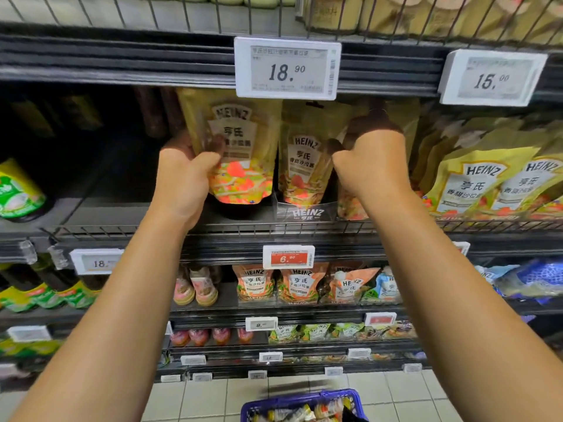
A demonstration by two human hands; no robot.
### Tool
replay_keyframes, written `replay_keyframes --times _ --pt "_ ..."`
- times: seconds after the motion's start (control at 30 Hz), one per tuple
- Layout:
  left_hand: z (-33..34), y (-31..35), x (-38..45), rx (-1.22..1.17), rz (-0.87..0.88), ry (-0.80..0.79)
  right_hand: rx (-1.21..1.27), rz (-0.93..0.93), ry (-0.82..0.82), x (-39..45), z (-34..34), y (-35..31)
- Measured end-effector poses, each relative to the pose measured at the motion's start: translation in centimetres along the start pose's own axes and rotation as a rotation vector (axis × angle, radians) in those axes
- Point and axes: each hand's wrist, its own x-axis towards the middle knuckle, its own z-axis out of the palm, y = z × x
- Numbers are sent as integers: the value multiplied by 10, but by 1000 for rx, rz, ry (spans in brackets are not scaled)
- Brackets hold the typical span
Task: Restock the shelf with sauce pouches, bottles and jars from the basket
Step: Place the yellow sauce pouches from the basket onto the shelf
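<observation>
Price tag [287, 68] at 12 o'clock showing 18.90; tag [491, 78] at 2 o'clock showing 15.00; red tag [288, 257] reading 6.90; pouches [240, 147] bearing HEINZ.

Two hands [182, 172] [370, 161] reaching in, two large price tags [286, 68] [490, 77] hanging above, one blue basket [301, 405] sitting below, yellow pouches [240, 153] showing too overlapped for counting

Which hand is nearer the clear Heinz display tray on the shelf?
Right. The right hand grips a pouch just above the tray's right end; the left hand holds a pouch further off, to its left.
</observation>
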Motion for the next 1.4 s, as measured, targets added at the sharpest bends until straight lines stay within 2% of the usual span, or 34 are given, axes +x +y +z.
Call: replay_keyframes --times 0.07,0.1,0.13,0.2,0.27,0.37,0.47,0.53,0.6,0.7,0.87,1.07,1.23,1.33,1.4 --pt "15 3 -2 20 -10 -82 64 -39 129 -12 -16 2" --pt "23 6 -1 15 -15 -104 125 -50 138 -15 -20 6" --pt "32 8 0 -1 -21 -124 203 -55 75 -19 -21 6" --pt "50 9 0 -56 -44 -161 386 -52 -196 -22 -19 4" --pt "65 8 3 -49 -92 -198 380 -39 -336 -22 -11 7" --pt "74 10 15 128 -71 -275 281 27 -178 -13 7 21" --pt "68 7 37 107 -56 -88 215 96 -131 -11 16 31" --pt "65 -3 48 58 -147 9 135 129 -130 -11 19 36" --pt "66 -14 50 139 -194 -105 140 128 -107 -10 19 39" --pt "71 -26 42 328 -48 -280 103 104 -60 -11 16 38" --pt "65 -35 44 502 -35 -214 -24 21 -98 -22 19 27" --pt "61 -22 39 376 -97 -289 114 20 -56 -22 5 24" --pt "55 -20 30 323 -168 -322 156 55 -104 -23 8 28" --pt "49 -22 18 185 -200 -349 175 47 -9 -32 7 36" --pt "44 -28 8 270 -196 -322 195 46 79 -38 2 49"
